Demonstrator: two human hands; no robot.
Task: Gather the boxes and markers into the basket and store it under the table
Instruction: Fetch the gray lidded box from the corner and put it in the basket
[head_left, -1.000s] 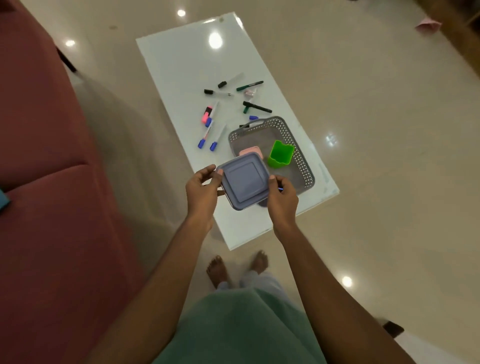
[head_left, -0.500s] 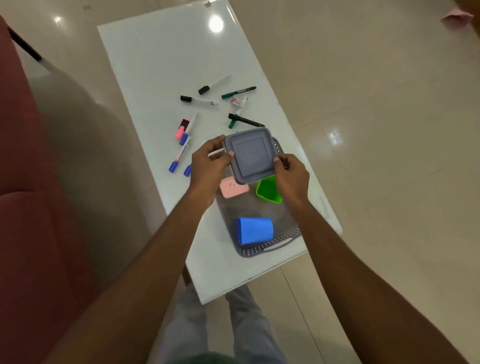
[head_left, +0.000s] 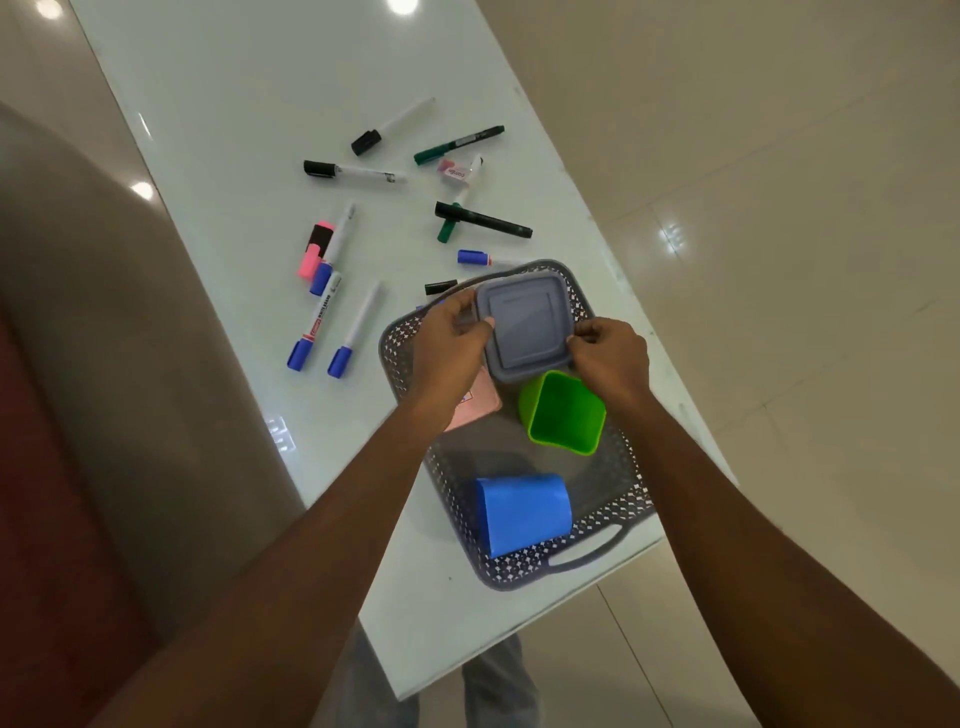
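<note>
While the left hand and right hand pinch opposite edges of the grey lidded box, it sits at the basket's far end. Whether it touches the basket floor is unclear.

We find the far end of the grey basket filled by the grey lidded box, held at its edges by our left hand and right hand. The green cup stands just beside the box, the pink box lies partly under our left wrist, and the blue cup lies on its side at the near end. Between the cups we see bare basket floor. Markers crowd the white table beyond and left of the basket; the table's far left stretch lies open.
</note>
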